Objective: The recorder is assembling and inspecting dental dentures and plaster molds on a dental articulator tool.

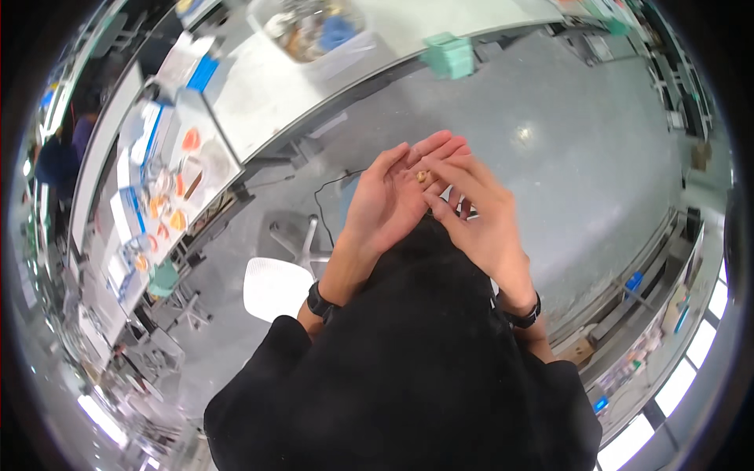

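My left hand (389,200) is turned palm up in front of my body, with its fingers stretched out and slightly cupped. Over its fingers lies a small rounded yellowish piece (421,177), too small to name its kind. My right hand (483,216) reaches across from the right, its thumb and fingertips curled in around that piece. Part of the left fingers is hidden behind the right hand. Both wrists carry a dark band.
A white chair (275,289) stands left of my forearm. Beyond is a long pale table (267,102) with a clear bin (322,67) and a green box (449,56) at its edge. Orange and red pieces (177,220) lie on the left table. A low shelf (628,302) runs along the right.
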The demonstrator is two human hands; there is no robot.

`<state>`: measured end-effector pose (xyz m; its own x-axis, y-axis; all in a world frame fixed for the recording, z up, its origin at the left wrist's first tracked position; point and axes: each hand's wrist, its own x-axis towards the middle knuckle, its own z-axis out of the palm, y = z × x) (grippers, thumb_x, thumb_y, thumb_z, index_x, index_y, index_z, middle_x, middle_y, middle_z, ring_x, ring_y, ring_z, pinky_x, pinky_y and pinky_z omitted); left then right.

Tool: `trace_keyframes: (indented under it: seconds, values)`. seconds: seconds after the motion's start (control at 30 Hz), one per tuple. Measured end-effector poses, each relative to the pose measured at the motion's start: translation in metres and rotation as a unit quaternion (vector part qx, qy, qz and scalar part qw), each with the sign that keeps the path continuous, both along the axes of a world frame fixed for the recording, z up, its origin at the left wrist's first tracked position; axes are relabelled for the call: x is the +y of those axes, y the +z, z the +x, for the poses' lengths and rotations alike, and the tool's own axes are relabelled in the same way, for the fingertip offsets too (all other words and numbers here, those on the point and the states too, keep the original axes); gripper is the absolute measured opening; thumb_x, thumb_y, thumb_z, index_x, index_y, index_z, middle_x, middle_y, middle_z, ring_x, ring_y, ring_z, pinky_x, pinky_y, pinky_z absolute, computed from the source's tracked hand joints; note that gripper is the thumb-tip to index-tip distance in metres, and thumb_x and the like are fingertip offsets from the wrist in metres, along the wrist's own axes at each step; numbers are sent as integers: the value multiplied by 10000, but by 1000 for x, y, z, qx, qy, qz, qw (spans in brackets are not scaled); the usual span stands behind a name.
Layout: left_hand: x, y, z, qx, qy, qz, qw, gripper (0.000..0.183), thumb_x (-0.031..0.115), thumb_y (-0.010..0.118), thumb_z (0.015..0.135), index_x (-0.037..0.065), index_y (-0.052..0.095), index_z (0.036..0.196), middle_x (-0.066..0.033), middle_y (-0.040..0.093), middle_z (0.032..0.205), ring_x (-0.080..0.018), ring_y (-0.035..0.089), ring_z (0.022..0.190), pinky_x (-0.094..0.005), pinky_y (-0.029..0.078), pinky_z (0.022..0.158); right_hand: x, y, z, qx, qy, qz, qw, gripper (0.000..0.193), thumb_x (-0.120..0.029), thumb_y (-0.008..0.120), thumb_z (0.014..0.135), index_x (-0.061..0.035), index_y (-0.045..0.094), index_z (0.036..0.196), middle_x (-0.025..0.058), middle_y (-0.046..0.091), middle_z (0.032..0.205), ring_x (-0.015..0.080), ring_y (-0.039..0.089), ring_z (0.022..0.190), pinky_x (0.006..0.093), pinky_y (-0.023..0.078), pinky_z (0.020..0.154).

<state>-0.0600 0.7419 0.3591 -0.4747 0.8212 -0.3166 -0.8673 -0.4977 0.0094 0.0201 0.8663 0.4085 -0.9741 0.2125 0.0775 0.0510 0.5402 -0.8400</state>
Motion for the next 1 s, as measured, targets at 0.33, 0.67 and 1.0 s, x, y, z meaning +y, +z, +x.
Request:
trace_keyframes:
  seconds: [0.33,0.67,1.0]
  values:
    - [307,-18,5,106,-201,-114,967,610,-71,482,861,-129,270,1430,-244,351,1487,-345,326,1414,-411,253,1208,283,-62,95,52,-372,-233,897,86,-44,682,881,-2,695,955,36,658,788,63,562,652,214,461,610]
    - [699,-43,66,193,-505,76,838,504,19,468,917,-65,402,1409,-130,476,1405,-218,470,1269,-345,351,1091,596,-48,144,113,-469,-98,870,180,-70,729,831,-37,692,1004,43,612,797,92,572,606,222,459,558]
    - [1059,-69,85,195,-571,38,796,546,-85,388,832,-77,415,1378,-149,541,1290,-216,535,1151,-323,430,998,932,-78,148,69,-530,-74,842,232,-21,802,738,-19,713,953,26,633,779,97,545,629,236,426,562]
